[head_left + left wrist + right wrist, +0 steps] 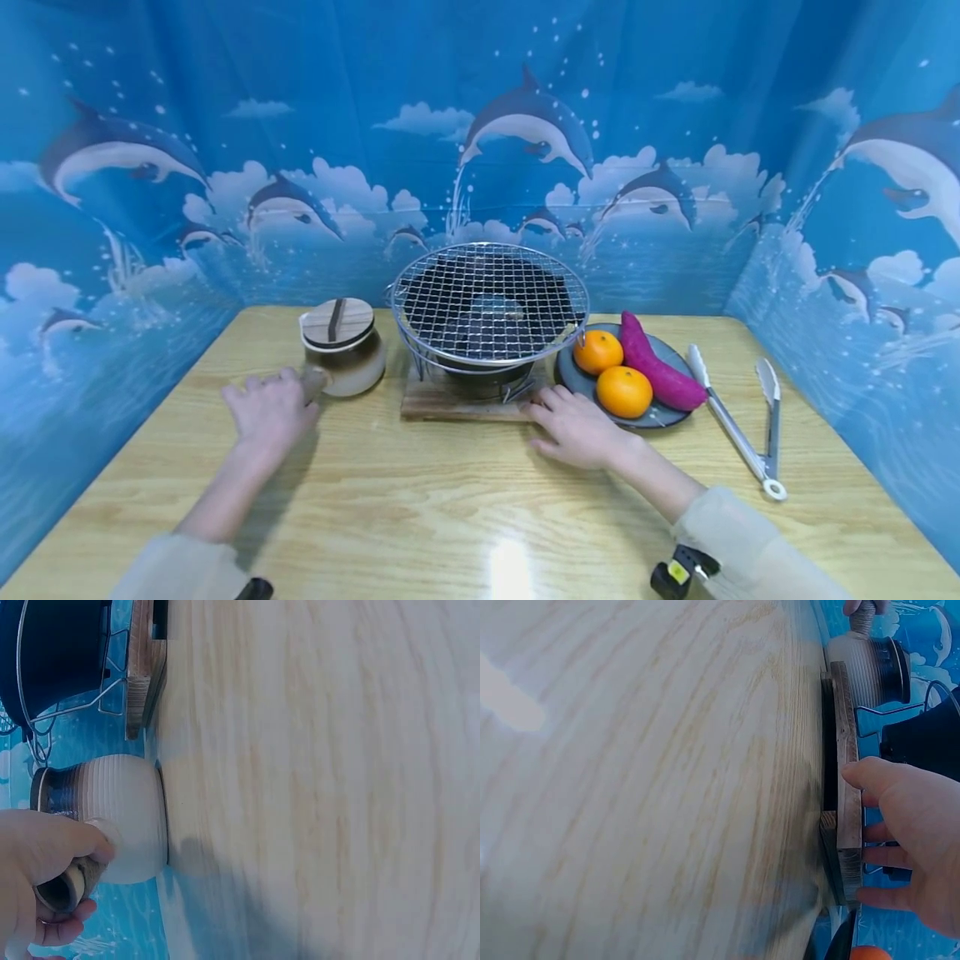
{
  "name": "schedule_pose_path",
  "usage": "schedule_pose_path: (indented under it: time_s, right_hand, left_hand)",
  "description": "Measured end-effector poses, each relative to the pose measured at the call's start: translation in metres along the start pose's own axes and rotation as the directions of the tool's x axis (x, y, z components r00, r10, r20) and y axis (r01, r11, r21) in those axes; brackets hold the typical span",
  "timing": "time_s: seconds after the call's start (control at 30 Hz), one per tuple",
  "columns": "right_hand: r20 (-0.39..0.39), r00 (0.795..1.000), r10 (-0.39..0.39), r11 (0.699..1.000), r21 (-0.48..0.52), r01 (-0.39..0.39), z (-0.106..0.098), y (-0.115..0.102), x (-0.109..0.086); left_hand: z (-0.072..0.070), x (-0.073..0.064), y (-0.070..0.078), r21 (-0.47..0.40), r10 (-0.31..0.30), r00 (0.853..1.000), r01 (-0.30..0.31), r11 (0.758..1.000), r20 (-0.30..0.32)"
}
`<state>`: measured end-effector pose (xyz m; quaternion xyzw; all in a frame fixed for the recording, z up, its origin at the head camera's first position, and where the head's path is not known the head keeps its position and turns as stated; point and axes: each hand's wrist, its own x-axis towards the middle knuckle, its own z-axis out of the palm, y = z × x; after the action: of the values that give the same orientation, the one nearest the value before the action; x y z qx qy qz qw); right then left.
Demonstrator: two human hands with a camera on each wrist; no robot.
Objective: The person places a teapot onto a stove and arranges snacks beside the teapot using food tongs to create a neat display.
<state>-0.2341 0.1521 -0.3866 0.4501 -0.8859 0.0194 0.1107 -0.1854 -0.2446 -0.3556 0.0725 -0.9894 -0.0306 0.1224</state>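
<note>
Dolphin curtain (360, 100) out back, left hand (270, 410) gripping the pot (356, 373) by its handle (315, 382), right hand (576, 427) touching the board (453, 407), fingers (889, 856) pretty straight.

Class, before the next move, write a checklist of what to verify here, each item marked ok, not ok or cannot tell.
1. Left hand holds the handle of the pot: ok.
2. Lid sits on the pot: ok.
3. Pot's contents checked: cannot tell, the lid hides them.
4. Right hand touches the wooden board: ok, near its right end.
5. Tongs free of both hands: ok, they lie right of the plate.
6. Purple sweet potato wholly within the plate: not ok, one end juts past the rim.
</note>
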Motion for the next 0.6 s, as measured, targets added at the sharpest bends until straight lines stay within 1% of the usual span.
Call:
schedule_pose_path:
  time_s: [0.2, 0.37, 0.6]
  right_hand:
    - [0.008, 1.000, 0.009, 1.000, 0.006, -0.009, 0.0013, -0.0006, -0.0010]
    - [0.014, 1.000, 0.011, 1.000, 0.010, -0.012, 0.0008, -0.0009, -0.0007]
    - [0.013, 1.000, 0.013, 1.000, 0.008, -0.013, -0.0010, -0.0003, 0.0002]
  left_hand:
    - [0.0049, -0.0011, -0.0030, -0.017, 0.023, 0.998, -0.024, 1.000, -0.058]
    - [0.0059, -0.0015, -0.0044, -0.015, 0.034, 0.996, -0.035, 0.999, -0.083]
    - [0.0082, -0.0026, -0.0065, -0.020, 0.055, 0.987, -0.059, 0.998, -0.153]
